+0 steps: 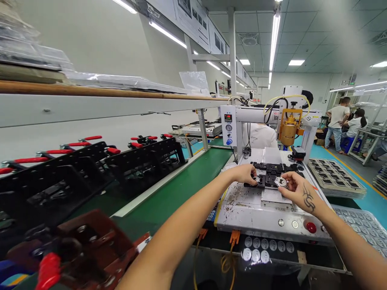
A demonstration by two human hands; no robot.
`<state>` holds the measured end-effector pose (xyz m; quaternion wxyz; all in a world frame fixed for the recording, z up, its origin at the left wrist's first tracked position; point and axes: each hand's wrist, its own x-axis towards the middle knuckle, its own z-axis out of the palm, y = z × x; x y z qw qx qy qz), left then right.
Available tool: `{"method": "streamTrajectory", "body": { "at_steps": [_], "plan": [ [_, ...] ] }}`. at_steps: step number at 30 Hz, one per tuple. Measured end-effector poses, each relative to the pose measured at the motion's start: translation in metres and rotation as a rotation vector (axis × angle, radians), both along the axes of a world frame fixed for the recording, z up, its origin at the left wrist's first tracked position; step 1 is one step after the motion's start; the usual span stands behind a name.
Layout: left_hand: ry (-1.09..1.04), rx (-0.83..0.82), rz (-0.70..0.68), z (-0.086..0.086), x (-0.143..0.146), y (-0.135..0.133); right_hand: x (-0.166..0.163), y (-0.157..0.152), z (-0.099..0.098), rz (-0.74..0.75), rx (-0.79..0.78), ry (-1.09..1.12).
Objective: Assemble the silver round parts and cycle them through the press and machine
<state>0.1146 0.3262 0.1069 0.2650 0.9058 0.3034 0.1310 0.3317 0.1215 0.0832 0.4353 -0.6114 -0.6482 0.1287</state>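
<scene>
Metal disc pinched in right hand fingertips, just over black fixture. Left hand curled, fingertips closed on smaller disc at fixture's near edge. Red button below right wrist. Green belt left of left forearm.

Both arms are bare and stretched forward. The left forearm comes in from the bottom edge and runs toward 1 o'clock, wrist straight. The left hand is knuckles-up, its fingers curled down and thumb close to the forefinger. The right forearm enters from the corner at 4 o'clock and points toward 10 o'clock. The right hand, at 3 o'clock of the left and near it, pinches thumb against forefinger, with a dark tattoo on its back.
</scene>
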Motion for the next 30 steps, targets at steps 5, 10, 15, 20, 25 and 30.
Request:
{"method": "streamTrajectory", "body": {
  "at_steps": [5, 10, 15, 20, 25, 30],
  "plan": [
    [-0.189, 0.011, 0.094, 0.017, -0.014, -0.010, -0.014, 0.060, 0.005, 0.072, -0.051, -0.123],
    [-0.391, -0.006, 0.202, 0.031, -0.051, -0.033, -0.032, 0.110, 0.010, 0.177, -0.179, -0.245],
    [-0.630, -0.170, 0.198, 0.025, -0.089, -0.074, -0.033, 0.130, 0.007, 0.239, -0.252, -0.331],
    [-0.786, -0.213, 0.207, 0.014, -0.121, -0.110, -0.029, 0.131, 0.000, 0.255, -0.175, -0.399],
    [-0.840, -0.276, 0.171, 0.010, -0.120, -0.134, -0.039, 0.125, 0.005, 0.205, -0.065, -0.420],
    [-0.813, -0.249, 0.241, -0.019, -0.112, -0.173, -0.009, 0.041, 0.006, 0.004, 0.124, -0.330]
  ]
}}
